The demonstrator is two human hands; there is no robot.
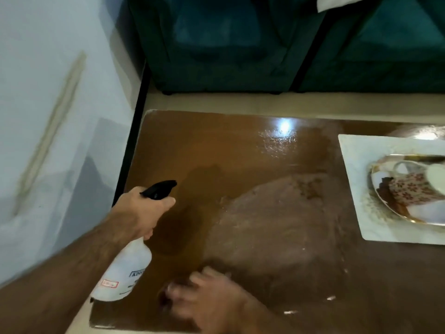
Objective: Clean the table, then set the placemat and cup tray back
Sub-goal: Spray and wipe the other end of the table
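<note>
The left hand (142, 212) grips the neck of a white spray bottle (122, 271) with a black trigger head, held tilted above the near left part of the brown bench (216, 150), nozzle pointing over the glossy top. The right hand (204, 297) lies low at the near edge, blurred; something dark seems to sit under its fingers, and I cannot tell whether they grip it. At the right edge a white placemat (356, 165) lies flat on the bench, carrying a gold-rimmed cup tray (395, 208) with a patterned cup (407, 186) tipped on its side.
</note>
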